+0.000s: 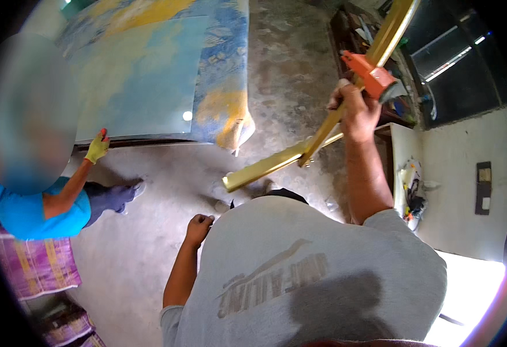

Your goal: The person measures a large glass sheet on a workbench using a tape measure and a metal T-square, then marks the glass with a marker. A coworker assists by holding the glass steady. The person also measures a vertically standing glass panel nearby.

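Observation:
My right hand (358,114) is raised at the right, wrapped round the bar of a gold metal T-square (325,130). An orange slider (374,75) sits on the bar just above my fingers. The T-square slants from the upper right down to its crosspiece (262,166), which is held in the air over the floor. Low beside my body hangs my left hand (198,230), its fingers curled closed; whether anything is inside them is hidden. Farther off at the upper left, a pale translucent sheet (143,75), apparently glass, lies flat on a cloth-covered table (224,63).
A co-worker in a blue shirt (68,211) stands at the left, a yellow-green glove (97,147) at the sheet's near edge. Purple patterned fabric (36,263) is at lower left. A cluttered shelf (351,34) and a white-sided cabinet (400,173) stand along the right, by the wall (450,150).

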Demonstrator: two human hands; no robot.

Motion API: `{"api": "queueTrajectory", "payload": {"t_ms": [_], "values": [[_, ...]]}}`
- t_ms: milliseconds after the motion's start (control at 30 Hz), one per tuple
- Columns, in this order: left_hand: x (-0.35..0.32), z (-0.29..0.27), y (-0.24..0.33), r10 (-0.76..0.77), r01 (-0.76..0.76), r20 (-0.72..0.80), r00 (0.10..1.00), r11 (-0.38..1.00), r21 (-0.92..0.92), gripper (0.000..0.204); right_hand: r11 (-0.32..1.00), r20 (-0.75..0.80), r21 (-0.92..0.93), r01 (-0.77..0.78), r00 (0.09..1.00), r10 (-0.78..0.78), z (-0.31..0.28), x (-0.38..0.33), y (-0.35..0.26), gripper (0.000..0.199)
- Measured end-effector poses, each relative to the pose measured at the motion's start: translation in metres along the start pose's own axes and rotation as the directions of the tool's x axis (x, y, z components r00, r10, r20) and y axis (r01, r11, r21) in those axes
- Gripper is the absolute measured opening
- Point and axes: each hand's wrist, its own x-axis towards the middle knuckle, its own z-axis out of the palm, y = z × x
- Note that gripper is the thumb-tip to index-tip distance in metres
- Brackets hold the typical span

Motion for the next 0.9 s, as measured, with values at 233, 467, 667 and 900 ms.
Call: {"api": "queueTrajectory", "payload": {"t_ms": [233, 467, 667, 900], "values": [[0.043, 0.071, -0.042, 0.032, -0.039, -0.148, 0.988, 0.998, -0.048, 0.044, 0.998, -0.015, 0.032, -0.061, 0.998, 0.061, -0.088, 0.018, 0.019, 0.013], [-0.005, 0.149, -0.009, 0.065, -0.045, -0.184, 0.981, 0.993, 0.113, 0.045, 0.996, 0.119, 0.089, 0.021, 0.992, -0.032, -0.160, 0.038, 0.038, 0.021], [-0.024, 0.201, -0.035, 0.013, 0.018, -0.199, 0.980, 0.988, 0.155, 0.040, 0.999, 0.112, 0.030, 0.027, 0.993, -0.030, -0.186, 0.052, 0.046, 0.020], [-0.049, 0.198, -0.056, 0.011, 0.024, -0.232, 0.973, 0.989, 0.147, 0.042, 0.996, 0.078, 0.068, 0.062, 0.995, -0.067, -0.183, 0.045, 0.039, 0.018]]}}
